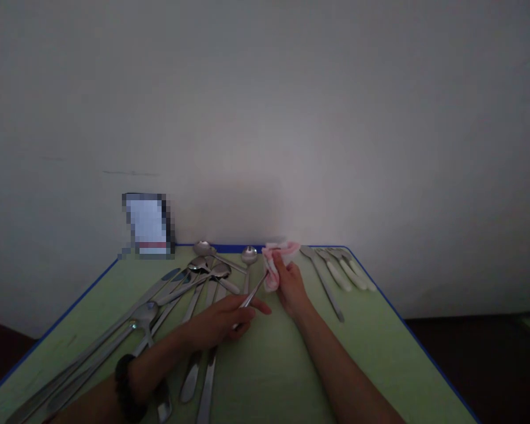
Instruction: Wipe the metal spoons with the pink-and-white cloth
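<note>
My left hand (232, 318), with a dark beaded bracelet at the wrist, grips the metal handle (254, 291) of a piece of cutlery. The far end of that utensil is hidden inside a pink and white cloth (271, 277), so its kind does not show. Wrapped round the cloth and the covered end is my right hand (289, 285), thumb on top. Just left of the cloth lies a round-bowled spoon (249, 255). Several more metal spoons (198, 264) and long-handled pieces lie in a loose pile under and beside my left forearm.
To the right of my right hand lie a long metal fork (324, 285) and several forks with pale handles (342, 277). A blurred-out device with a lit screen (148, 224) leans on the wall at the back left. The green table (269, 377) has a blue edge and meets the wall.
</note>
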The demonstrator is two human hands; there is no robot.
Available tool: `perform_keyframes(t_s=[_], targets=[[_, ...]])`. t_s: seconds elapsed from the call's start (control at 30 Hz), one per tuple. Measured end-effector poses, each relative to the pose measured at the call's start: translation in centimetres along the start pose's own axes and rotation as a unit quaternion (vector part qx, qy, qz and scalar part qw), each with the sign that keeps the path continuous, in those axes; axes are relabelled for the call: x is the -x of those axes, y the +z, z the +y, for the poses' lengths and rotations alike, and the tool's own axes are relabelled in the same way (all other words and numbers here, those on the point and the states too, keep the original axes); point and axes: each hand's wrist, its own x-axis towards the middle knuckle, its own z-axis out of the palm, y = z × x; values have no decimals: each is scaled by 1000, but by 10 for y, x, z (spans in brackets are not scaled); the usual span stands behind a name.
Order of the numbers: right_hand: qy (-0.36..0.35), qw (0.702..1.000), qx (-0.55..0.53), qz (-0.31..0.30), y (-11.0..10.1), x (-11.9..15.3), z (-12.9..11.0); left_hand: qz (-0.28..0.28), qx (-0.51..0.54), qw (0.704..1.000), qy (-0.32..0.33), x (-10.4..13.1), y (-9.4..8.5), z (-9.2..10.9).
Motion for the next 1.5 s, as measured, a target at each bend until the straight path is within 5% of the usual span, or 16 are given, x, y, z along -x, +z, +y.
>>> perform_keyframes(t_s=[0.93, 1.5], targets=[[9, 999, -47, -5, 6, 3, -5, 16, 4, 999, 47, -3, 2, -5], [13, 999, -46, -15, 5, 2, -3, 25, -39, 999, 21, 2, 3, 5]])
